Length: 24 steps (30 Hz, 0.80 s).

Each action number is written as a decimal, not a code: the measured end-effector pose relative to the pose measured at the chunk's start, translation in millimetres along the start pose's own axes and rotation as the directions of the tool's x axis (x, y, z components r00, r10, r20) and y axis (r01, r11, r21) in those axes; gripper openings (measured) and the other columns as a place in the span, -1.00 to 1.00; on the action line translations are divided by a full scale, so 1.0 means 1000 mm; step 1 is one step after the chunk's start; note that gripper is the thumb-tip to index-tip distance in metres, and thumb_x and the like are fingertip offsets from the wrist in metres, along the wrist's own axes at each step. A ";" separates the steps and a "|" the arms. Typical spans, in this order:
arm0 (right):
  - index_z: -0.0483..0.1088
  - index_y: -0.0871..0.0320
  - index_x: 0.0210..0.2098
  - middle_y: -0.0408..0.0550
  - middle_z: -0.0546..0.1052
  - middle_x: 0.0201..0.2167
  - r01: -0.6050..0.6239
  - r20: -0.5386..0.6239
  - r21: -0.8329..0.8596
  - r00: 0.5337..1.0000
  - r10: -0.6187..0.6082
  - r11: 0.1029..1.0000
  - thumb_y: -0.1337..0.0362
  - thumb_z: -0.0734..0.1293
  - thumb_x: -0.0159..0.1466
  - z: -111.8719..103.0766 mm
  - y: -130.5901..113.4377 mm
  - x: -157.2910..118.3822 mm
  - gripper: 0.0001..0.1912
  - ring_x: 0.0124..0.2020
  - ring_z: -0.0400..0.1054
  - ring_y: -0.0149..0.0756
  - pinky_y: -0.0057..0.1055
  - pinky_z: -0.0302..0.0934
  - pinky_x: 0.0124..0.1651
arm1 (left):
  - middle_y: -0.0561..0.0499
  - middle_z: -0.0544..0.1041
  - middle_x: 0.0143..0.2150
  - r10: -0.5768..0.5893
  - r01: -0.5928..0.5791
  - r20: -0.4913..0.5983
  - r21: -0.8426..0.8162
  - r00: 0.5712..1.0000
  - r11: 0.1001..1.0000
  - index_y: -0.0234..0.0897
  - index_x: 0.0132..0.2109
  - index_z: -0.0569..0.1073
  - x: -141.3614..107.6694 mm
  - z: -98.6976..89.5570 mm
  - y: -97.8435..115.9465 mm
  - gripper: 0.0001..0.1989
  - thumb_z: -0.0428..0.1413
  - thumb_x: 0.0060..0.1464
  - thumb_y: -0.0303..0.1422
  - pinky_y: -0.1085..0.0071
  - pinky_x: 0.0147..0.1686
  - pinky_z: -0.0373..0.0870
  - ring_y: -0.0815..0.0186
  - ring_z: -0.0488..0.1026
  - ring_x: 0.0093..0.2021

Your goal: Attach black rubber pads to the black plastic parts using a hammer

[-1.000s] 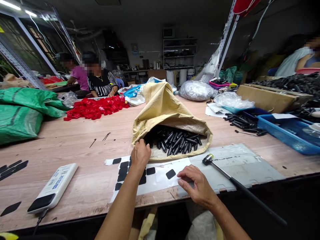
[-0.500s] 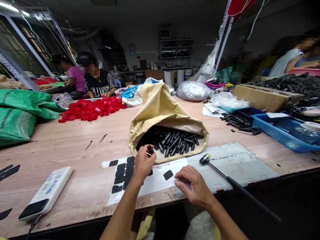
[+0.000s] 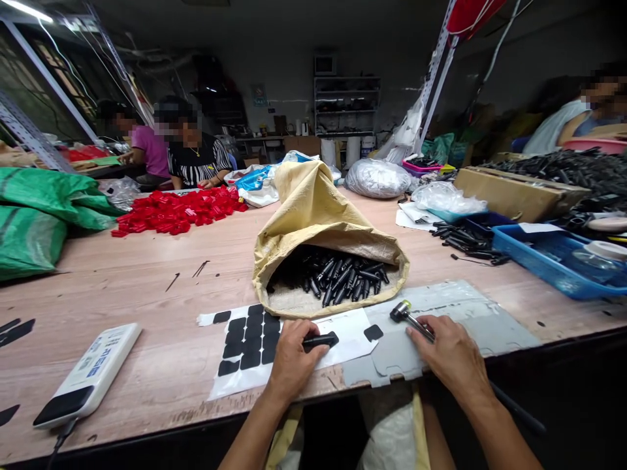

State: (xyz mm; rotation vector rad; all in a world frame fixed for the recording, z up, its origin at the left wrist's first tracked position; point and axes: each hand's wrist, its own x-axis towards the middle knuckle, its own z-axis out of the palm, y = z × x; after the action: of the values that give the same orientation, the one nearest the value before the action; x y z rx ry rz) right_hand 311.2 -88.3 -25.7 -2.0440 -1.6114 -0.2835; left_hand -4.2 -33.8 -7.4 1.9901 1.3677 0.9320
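My left hand [image 3: 297, 352] pinches a black tubular plastic piece [image 3: 318, 340] lengthwise, low over the white backing sheet [image 3: 350, 326]. The piece's right end overlaps a black rounded square there. Rows of black rounded-square stickers [image 3: 251, 352] cover the left part of that sheet, and a single square [image 3: 373, 333] lies at its right edge. My right hand [image 3: 453, 349] has its fingers around the metal shaft of a hammer [image 3: 402, 311], close behind the head; the hand hides part of the handle. Behind the sheet, a yellow woven sack [image 3: 318, 225] gapes open, with many similar black pieces [image 3: 345, 277] inside.
A grey board [image 3: 470, 320] lies at the right front edge. To the left are a white power bank [image 3: 91, 375] with a cable, red pieces [image 3: 179, 210] and green sacks [image 3: 34, 222]. A blue tray [image 3: 548, 261] and cardboard box [image 3: 519, 192] stand right. Co-workers sit beyond.
My left hand has brought the black piece down and right, from the sack's mouth to over the sheet. My right hand has moved right and taken hold of the hammer shaft.
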 end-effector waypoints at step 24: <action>0.35 0.06 0.20 0.02 0.54 0.09 0.184 0.105 0.517 0.955 -0.276 0.836 0.27 0.15 0.41 -0.014 -0.110 -0.032 -0.60 0.09 0.47 -0.18 -0.27 0.39 0.11 | 0.01 0.55 -0.25 -0.001 0.001 0.059 -0.003 0.998 1.000 -0.12 -0.14 0.66 0.003 0.004 0.001 -0.78 0.28 0.02 -0.42 0.24 -0.03 0.28 0.16 0.37 -0.10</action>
State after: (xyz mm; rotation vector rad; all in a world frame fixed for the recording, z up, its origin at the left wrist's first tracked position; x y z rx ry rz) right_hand 199.9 -105.4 0.3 -1.5077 -1.8101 0.2296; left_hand 0.6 -31.8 -8.4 1.9980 1.3338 0.8673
